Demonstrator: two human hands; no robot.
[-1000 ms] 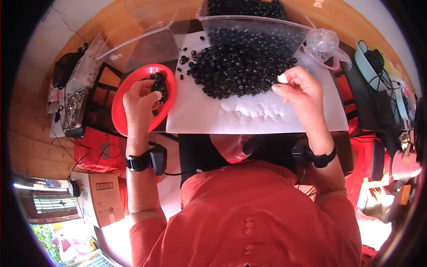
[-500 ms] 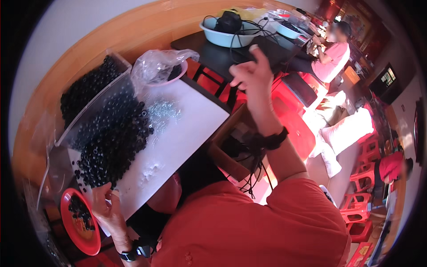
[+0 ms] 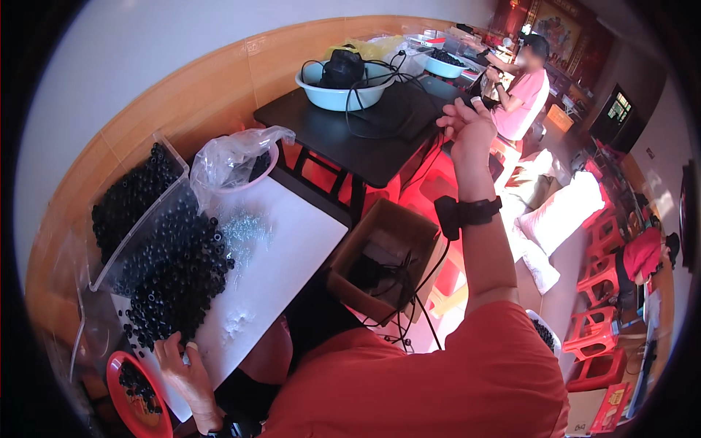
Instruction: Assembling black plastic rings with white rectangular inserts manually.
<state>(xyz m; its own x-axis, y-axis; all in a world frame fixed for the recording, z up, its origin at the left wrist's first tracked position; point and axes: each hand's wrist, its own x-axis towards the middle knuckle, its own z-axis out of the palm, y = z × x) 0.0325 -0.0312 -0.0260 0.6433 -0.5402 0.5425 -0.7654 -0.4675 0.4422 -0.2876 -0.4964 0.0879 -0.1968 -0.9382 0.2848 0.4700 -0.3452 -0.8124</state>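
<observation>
Right hand (image 3: 467,128): now lifted high off the sheet toward the black table (image 3: 365,146), fingers loosely curled, pinching something small; cannot tell what.
Left hand (image 3: 179,358): stays flat, released, on the white sheet (image 3: 292,248).
Black rings (image 3: 175,270): heaped just above the left hand; red dish (image 3: 120,398) beside it.
Meaning: sorting paused.

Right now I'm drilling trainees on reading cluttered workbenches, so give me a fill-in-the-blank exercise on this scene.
1. The left hand rests on the white table beside a ____ dish holding small black parts.
2. The right hand is raised in the air, with a ____ band on its wrist.
3. The heap of black rings lies on the ____ table.
4. A tangle of black cables sits in a light blue ____ on the dark table.

Missing words: red; black; white; basin
</observation>
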